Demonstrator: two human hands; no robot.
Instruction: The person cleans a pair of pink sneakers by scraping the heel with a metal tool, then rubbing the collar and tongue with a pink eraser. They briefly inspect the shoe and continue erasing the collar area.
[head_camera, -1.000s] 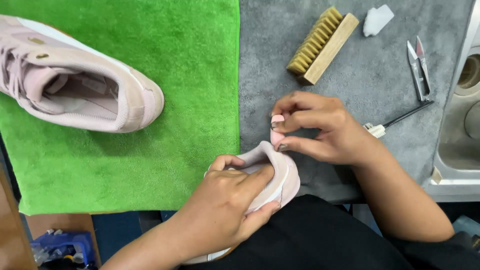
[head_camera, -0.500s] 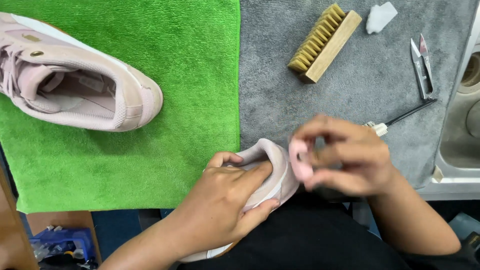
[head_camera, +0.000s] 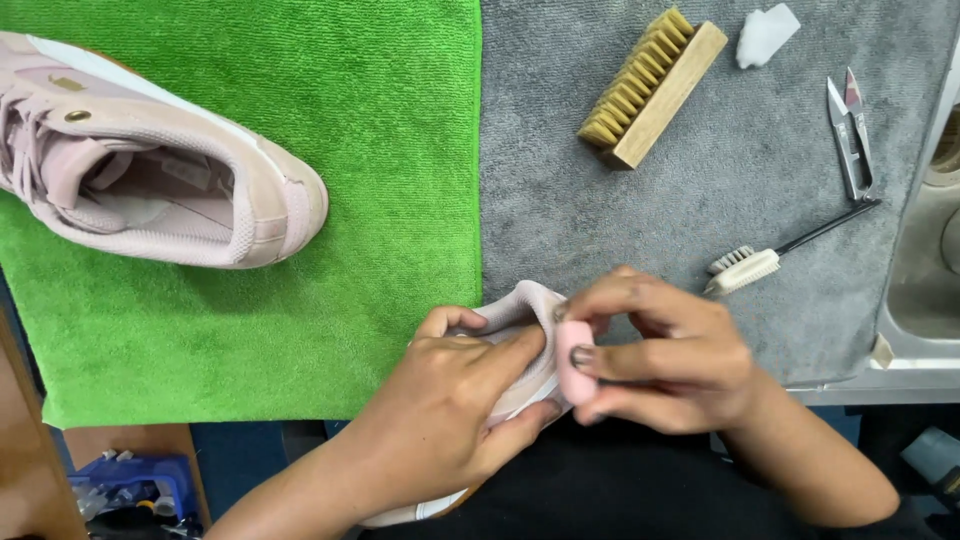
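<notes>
Two hands work one pale pink sneaker (head_camera: 520, 345) at the counter's near edge: the left hand (head_camera: 450, 420) wraps its heel, fingers closed around it, while the right hand (head_camera: 665, 355) pinches a small pink eraser block (head_camera: 573, 362) against the heel. Pressing too hard could scuff the suede or slip the block free. Its mate (head_camera: 150, 170) lies on the green towel (head_camera: 380, 200), well apart; a wooden brush (head_camera: 655, 85) rests on the grey towel (head_camera: 600, 220).
</notes>
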